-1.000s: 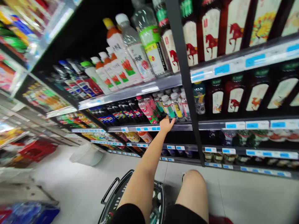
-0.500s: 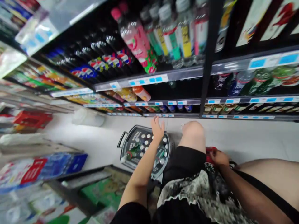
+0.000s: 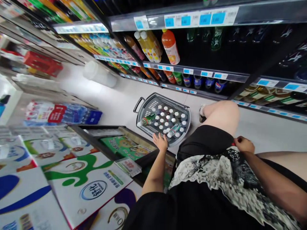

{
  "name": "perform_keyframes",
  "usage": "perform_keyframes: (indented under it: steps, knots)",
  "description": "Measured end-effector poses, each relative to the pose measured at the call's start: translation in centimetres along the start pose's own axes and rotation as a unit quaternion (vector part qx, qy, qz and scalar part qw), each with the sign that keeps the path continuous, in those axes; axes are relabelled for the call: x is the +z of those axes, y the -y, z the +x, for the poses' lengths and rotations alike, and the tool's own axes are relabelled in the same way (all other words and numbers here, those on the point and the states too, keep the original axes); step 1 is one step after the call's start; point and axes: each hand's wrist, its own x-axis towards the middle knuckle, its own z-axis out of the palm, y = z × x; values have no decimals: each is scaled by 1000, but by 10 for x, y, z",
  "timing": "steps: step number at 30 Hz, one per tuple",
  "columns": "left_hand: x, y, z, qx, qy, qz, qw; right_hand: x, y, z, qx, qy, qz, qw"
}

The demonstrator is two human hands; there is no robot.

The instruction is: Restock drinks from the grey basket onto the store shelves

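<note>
My left hand [image 3: 160,141] hangs over the near rim of a grey shopping basket [image 3: 144,103] on the floor, fingers spread and holding nothing. The basket is packed with several upright bottles [image 3: 168,119] showing white caps, plus a green-labelled one lying on its side [image 3: 148,119]. My right hand [image 3: 243,144] rests by my right hip, fingers curled on something red that is mostly hidden by my clothing. My knee [image 3: 224,111] sticks out just right of the basket.
Drink shelves [image 3: 192,68] with blue price tags run along the far side of the aisle, holding orange juice bottles [image 3: 170,46] and cola. Printed cartons [image 3: 79,179] are stacked at the near left. A white bucket [image 3: 99,74] stands on the floor farther down.
My left hand came off the upper shelf's bottles and dropped to the basket's near rim. The view tilted down from the shelves to the floor. My right hand came into view at my hip.
</note>
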Motion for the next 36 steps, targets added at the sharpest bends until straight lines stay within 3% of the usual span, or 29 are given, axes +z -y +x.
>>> perform_keyframes:
  steps: [4,13,36]
  knots:
    - [19,1,-3,-68,17,-44,997,0,0,1,3,-10,18,1000]
    - [17,6,-19,-45,150,-93,983,-7,0,1,-18,15,28,999]
    - [19,10,-12,-15,180,-47,982,-7,-1,5,-24,6,30,999]
